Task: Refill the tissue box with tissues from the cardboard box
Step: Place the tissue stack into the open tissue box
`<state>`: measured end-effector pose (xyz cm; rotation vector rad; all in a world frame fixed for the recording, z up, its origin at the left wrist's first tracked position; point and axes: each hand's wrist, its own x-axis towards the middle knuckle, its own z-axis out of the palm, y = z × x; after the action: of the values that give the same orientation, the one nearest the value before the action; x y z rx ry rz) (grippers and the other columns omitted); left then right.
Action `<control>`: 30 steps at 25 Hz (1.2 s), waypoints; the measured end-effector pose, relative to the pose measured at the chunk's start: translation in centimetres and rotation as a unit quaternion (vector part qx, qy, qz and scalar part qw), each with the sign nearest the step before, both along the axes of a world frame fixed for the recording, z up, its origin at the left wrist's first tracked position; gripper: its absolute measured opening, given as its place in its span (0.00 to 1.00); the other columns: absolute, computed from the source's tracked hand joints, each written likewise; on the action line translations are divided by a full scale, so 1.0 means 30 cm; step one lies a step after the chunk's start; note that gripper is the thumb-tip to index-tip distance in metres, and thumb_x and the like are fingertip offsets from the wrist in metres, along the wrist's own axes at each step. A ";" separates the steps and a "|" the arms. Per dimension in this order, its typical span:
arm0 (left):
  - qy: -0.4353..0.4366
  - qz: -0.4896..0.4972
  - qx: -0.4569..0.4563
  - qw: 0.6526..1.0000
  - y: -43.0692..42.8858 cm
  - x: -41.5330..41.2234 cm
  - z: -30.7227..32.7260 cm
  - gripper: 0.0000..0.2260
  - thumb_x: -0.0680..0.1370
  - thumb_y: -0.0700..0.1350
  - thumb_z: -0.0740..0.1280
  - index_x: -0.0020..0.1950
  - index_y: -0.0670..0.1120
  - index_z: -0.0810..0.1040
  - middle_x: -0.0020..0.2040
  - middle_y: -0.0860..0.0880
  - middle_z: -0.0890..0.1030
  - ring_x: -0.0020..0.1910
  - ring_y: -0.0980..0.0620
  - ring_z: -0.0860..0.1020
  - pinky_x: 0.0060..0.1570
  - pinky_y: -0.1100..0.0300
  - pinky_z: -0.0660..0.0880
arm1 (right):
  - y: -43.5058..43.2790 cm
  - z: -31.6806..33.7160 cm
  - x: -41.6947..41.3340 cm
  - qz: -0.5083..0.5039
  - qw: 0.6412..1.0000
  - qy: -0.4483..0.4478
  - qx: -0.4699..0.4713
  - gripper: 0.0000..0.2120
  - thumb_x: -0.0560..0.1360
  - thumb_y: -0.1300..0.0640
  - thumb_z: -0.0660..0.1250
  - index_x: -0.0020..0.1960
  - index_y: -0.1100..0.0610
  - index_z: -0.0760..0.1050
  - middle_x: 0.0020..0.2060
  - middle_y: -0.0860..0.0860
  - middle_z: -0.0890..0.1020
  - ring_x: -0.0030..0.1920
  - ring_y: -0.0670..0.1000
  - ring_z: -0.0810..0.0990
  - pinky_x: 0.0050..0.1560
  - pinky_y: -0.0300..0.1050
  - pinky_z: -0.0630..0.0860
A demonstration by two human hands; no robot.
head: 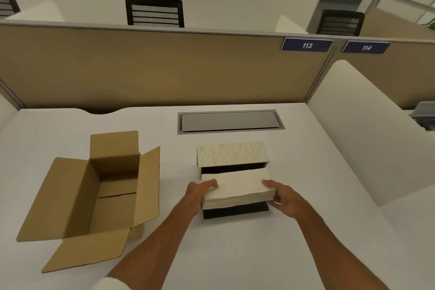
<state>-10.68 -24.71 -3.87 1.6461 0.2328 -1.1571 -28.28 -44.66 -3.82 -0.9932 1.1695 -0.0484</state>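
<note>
A cream patterned tissue box [231, 153] stands on the white desk, its near side open and dark inside, with a black flap [235, 211] lying flat toward me. A stack of white tissues [237, 187] sits at that opening, partly inside. My left hand [200, 194] grips the stack's left end and my right hand [283, 198] grips its right end. The brown cardboard box [106, 190] lies to the left with all flaps spread; its inside looks empty.
A grey cable hatch [229, 121] is set into the desk [235, 254] behind the tissue box. A tan partition [153, 66] with signs 113 and 114 closes the back. A white divider [353, 129] rises on the right.
</note>
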 end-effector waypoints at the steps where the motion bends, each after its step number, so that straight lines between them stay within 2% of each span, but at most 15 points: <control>1: -0.009 0.006 0.012 1.000 -0.005 -0.006 -0.015 0.29 0.67 0.44 0.77 0.64 0.36 0.72 0.53 0.40 0.78 0.44 0.45 0.78 0.32 0.58 0.75 | -0.004 -0.017 0.003 0.006 1.000 0.008 0.002 0.14 0.67 0.55 0.77 0.48 0.59 0.77 0.47 0.57 0.81 0.48 0.53 0.78 0.57 0.49 0.75; 3: -0.023 0.010 0.033 0.999 -0.012 -0.015 -0.049 0.30 0.66 0.43 0.77 0.64 0.35 0.73 0.56 0.39 0.79 0.49 0.42 0.79 0.36 0.56 0.76 | -0.013 -0.047 0.006 0.015 1.000 0.024 0.003 0.13 0.68 0.55 0.76 0.46 0.58 0.76 0.46 0.56 0.79 0.47 0.54 0.77 0.58 0.50 0.75; 6: -0.039 0.017 0.056 0.998 -0.021 -0.027 -0.078 0.31 0.64 0.44 0.78 0.63 0.35 0.73 0.59 0.38 0.78 0.56 0.39 0.78 0.47 0.51 0.78 | -0.029 -0.071 0.010 0.027 0.999 0.035 0.003 0.12 0.68 0.56 0.74 0.46 0.58 0.74 0.47 0.57 0.77 0.46 0.55 0.76 0.56 0.50 0.75; 9: -0.062 0.011 0.082 0.995 -0.027 -0.028 -0.081 0.33 0.64 0.45 0.78 0.64 0.35 0.72 0.60 0.38 0.78 0.57 0.39 0.78 0.55 0.48 0.78 | -0.047 -0.069 0.016 0.045 0.998 0.038 0.001 0.17 0.68 0.57 0.74 0.53 0.61 0.74 0.48 0.58 0.77 0.47 0.56 0.76 0.50 0.49 0.75; 11: -0.056 0.008 0.082 0.995 -0.028 -0.028 -0.081 0.33 0.65 0.45 0.78 0.65 0.36 0.71 0.60 0.38 0.77 0.57 0.39 0.78 0.57 0.47 0.79 | -0.055 -0.069 0.017 0.061 0.997 0.041 -0.008 0.20 0.68 0.57 0.73 0.56 0.62 0.73 0.49 0.58 0.77 0.48 0.57 0.76 0.49 0.49 0.75; 13: -0.046 0.009 0.078 0.996 -0.025 -0.029 -0.077 0.32 0.65 0.43 0.77 0.66 0.36 0.71 0.60 0.38 0.78 0.57 0.39 0.78 0.56 0.47 0.79 | -0.059 -0.071 0.018 0.069 0.997 0.043 -0.013 0.20 0.68 0.58 0.73 0.57 0.62 0.73 0.50 0.58 0.77 0.48 0.56 0.76 0.51 0.50 0.75; 17: -0.030 0.021 0.066 0.997 -0.021 -0.036 -0.065 0.29 0.68 0.43 0.76 0.65 0.36 0.72 0.59 0.38 0.78 0.56 0.40 0.78 0.41 0.54 0.77 | -0.060 -0.072 0.019 0.072 0.996 0.043 -0.015 0.20 0.69 0.59 0.72 0.57 0.62 0.72 0.48 0.57 0.77 0.48 0.56 0.76 0.54 0.52 0.75; 21: -0.018 0.039 0.054 0.998 -0.011 -0.037 -0.067 0.23 0.70 0.43 0.76 0.61 0.36 0.74 0.57 0.39 0.79 0.50 0.43 0.77 0.35 0.58 0.74 | -0.061 -0.073 0.013 0.077 0.996 0.037 -0.015 0.20 0.69 0.58 0.72 0.58 0.62 0.73 0.48 0.58 0.77 0.48 0.56 0.76 0.53 0.52 0.75; 26: -0.031 0.056 0.028 0.998 0.002 -0.048 -0.091 0.16 0.70 0.43 0.77 0.53 0.38 0.78 0.46 0.44 0.81 0.44 0.48 0.78 0.38 0.59 0.76 | -0.060 -0.080 0.020 0.095 0.993 0.053 -0.043 0.19 0.70 0.58 0.73 0.57 0.62 0.73 0.47 0.57 0.77 0.48 0.56 0.77 0.52 0.51 0.77; 28: -0.050 0.057 0.030 0.997 0.005 -0.052 -0.103 0.12 0.71 0.44 0.77 0.47 0.39 0.79 0.49 0.43 0.81 0.45 0.47 0.79 0.44 0.55 0.78 | -0.060 -0.081 0.024 0.109 0.990 0.064 -0.059 0.18 0.70 0.57 0.73 0.56 0.61 0.73 0.47 0.57 0.78 0.49 0.56 0.77 0.51 0.50 0.78; 30: -0.079 0.040 0.046 0.995 0.005 -0.057 -0.105 0.14 0.72 0.47 0.75 0.49 0.39 0.79 0.55 0.40 0.81 0.52 0.43 0.80 0.54 0.50 0.78 | -0.063 -0.083 0.028 0.121 0.987 0.074 -0.074 0.19 0.70 0.56 0.73 0.57 0.61 0.72 0.49 0.57 0.78 0.51 0.56 0.77 0.51 0.49 0.78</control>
<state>-12.39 -24.55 -7.01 1.7836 0.2500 -0.9632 -27.44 -46.54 -6.32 -1.2819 1.1832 0.1366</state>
